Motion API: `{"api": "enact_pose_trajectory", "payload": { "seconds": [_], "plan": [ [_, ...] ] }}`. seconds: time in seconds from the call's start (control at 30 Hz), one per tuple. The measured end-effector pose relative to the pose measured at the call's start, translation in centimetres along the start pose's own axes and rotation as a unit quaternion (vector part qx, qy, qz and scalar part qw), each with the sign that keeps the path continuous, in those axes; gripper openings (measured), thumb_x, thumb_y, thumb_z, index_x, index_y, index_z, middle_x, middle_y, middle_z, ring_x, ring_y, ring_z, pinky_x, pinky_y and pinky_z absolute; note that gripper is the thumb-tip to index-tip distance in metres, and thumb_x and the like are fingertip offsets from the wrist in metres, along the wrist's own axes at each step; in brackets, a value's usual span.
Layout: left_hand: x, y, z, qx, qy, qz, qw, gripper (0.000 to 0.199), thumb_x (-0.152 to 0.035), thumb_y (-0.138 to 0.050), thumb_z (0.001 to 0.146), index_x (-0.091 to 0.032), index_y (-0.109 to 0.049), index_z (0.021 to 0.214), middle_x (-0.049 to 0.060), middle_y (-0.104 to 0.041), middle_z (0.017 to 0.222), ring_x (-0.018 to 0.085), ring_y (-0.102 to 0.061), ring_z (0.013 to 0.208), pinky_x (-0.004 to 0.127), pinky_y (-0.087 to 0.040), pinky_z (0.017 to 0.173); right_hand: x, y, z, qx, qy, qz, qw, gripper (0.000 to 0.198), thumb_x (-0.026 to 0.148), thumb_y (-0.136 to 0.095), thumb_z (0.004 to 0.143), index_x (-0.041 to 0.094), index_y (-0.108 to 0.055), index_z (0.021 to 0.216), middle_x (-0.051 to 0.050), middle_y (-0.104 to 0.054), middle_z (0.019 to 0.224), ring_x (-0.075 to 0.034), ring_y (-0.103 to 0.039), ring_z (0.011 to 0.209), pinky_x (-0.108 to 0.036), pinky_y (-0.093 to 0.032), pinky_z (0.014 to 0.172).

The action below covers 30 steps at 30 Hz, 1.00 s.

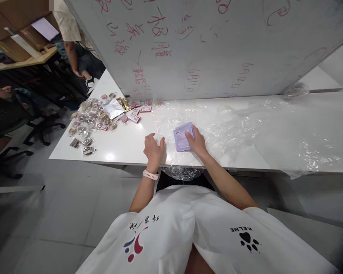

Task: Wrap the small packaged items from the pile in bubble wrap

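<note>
My right hand grips a small stack of flat purple packets by their right side, thumb on top. The packets are held just over clear plastic film spread on the white table. To the left of them my left hand hovers near the table's front edge with thumb and fingers apart and nothing in it. A pink band circles my left wrist. Print on the top packet is too small to read.
Many small wrapped pieces are heaped on the table's left end, with a silver pouch and red-and-white packets beside them. A whiteboard with red writing stands along the back. Another person's arm shows at upper left, near office chairs.
</note>
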<state>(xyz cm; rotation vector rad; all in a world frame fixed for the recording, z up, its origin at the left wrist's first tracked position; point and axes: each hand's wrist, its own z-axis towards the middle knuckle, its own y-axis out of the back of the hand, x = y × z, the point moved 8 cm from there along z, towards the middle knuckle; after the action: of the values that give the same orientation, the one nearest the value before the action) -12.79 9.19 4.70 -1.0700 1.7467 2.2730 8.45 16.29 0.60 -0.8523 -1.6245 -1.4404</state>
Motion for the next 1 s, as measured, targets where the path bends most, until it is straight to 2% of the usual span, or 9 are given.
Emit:
{"api": "enact_pose_trajectory", "payload": {
  "seconds": [0.07, 0.17, 0.27, 0.37, 0.43, 0.53, 0.6, 0.73, 1.0],
  "plan": [
    [1.5, 0.4, 0.8, 0.001, 0.029, 0.038, 0.999, 0.042, -0.045, -0.058, 0.090, -0.018, -0.056, 0.121, 0.016, -0.063, 0.121, 0.033, -0.060, 0.111, 0.041, -0.045, 0.083, -0.9, -0.3, 0.3, -0.011, -0.012, -0.030, 0.999, 0.074, 0.063, -0.032, 0.097, 0.020, -0.026, 0.157, -0.014, -0.058, 0.139, -0.031, -0.064, 0.112, -0.044, -0.057, 0.087],
    [2.9, -0.6, 1.4, 0.091, 0.056, 0.013, 0.994, 0.020, -0.039, -0.059, 0.087, -0.019, -0.062, 0.081, 0.009, -0.067, 0.083, 0.027, -0.063, 0.085, 0.037, -0.044, 0.075, -0.9, -0.6, 0.0, -0.017, 0.006, -0.062, 0.998, 0.074, 0.062, -0.028, 0.098, 0.020, -0.023, 0.158, -0.013, -0.057, 0.140, -0.031, -0.063, 0.115, -0.043, -0.055, 0.090],
    [2.8, -1.3, 0.9, 0.149, 0.073, -0.194, 0.967, 0.032, -0.034, -0.060, 0.083, -0.019, -0.049, 0.056, 0.001, -0.052, 0.056, 0.015, -0.051, 0.057, 0.028, -0.038, 0.059, -0.5, -0.7, -0.3, -0.004, 0.020, -0.097, 0.995, 0.071, 0.059, -0.028, 0.099, 0.018, -0.026, 0.157, -0.013, -0.059, 0.138, -0.031, -0.062, 0.116, -0.044, -0.053, 0.093],
    [1.3, -1.9, -1.0, 0.179, 0.076, -0.411, 0.891, 0.034, -0.040, -0.065, 0.080, -0.018, -0.052, 0.058, -0.002, -0.052, 0.056, 0.010, -0.043, 0.051, 0.024, -0.035, 0.053, 0.0, -0.9, -0.3, 0.028, 0.036, -0.155, 0.987, 0.064, 0.052, -0.033, 0.100, 0.017, -0.036, 0.153, -0.013, -0.060, 0.137, -0.032, -0.062, 0.115, -0.045, -0.052, 0.093],
    [-0.5, -2.2, -2.6, 0.195, 0.019, -0.447, 0.873, 0.032, -0.043, -0.067, 0.081, -0.018, -0.059, 0.063, 0.000, -0.059, 0.062, 0.011, -0.049, 0.057, 0.026, -0.042, 0.059, 0.4, -1.2, -0.3, 0.065, 0.058, -0.190, 0.978, 0.058, 0.049, -0.038, 0.099, 0.020, -0.044, 0.149, -0.011, -0.061, 0.136, -0.031, -0.063, 0.115, -0.044, -0.051, 0.092],
    [-3.6, -2.4, -4.6, 0.193, -0.134, -0.380, 0.895, 0.027, -0.041, -0.065, 0.087, -0.019, -0.067, 0.071, 0.004, -0.069, 0.078, 0.017, -0.060, 0.081, 0.034, -0.049, 0.082, 1.0, -1.5, -0.6, 0.133, 0.102, -0.202, 0.965, 0.053, 0.049, -0.045, 0.097, 0.026, -0.050, 0.145, -0.006, -0.062, 0.137, -0.029, -0.062, 0.116, -0.040, -0.050, 0.092],
    [-5.3, -2.9, -5.6, 0.198, -0.245, -0.314, 0.896, 0.025, -0.039, -0.061, 0.092, -0.021, -0.071, 0.078, 0.006, -0.073, 0.093, 0.021, -0.061, 0.098, 0.041, -0.048, 0.094, 1.2, -1.5, -0.9, 0.169, 0.124, -0.198, 0.958, 0.053, 0.050, -0.045, 0.098, 0.026, -0.051, 0.145, -0.006, -0.062, 0.136, -0.027, -0.062, 0.115, -0.038, -0.050, 0.091],
    [-6.6, -3.9, -6.5, 0.207, -0.422, -0.196, 0.860, 0.025, -0.036, -0.058, 0.094, -0.021, -0.069, 0.111, 0.009, -0.069, 0.119, 0.026, -0.057, 0.120, 0.053, -0.039, 0.111, 1.3, -1.5, -1.2, 0.200, 0.160, -0.186, 0.948, 0.053, 0.051, -0.038, 0.100, 0.027, -0.049, 0.146, -0.007, -0.066, 0.127, -0.025, -0.063, 0.106, -0.037, -0.049, 0.087],
    [-5.9, -5.3, -7.3, 0.252, -0.557, -0.055, 0.789, 0.062, -0.048, -0.055, 0.093, -0.018, -0.036, 0.144, 0.019, -0.043, 0.148, 0.033, -0.036, 0.143, 0.058, -0.038, 0.113, 0.5, -1.4, -0.9, 0.199, 0.198, -0.180, 0.943, 0.049, 0.042, -0.027, 0.103, 0.027, -0.054, 0.142, -0.010, -0.060, 0.113, -0.021, -0.058, 0.096, -0.036, -0.049, 0.083]
  ]
}}
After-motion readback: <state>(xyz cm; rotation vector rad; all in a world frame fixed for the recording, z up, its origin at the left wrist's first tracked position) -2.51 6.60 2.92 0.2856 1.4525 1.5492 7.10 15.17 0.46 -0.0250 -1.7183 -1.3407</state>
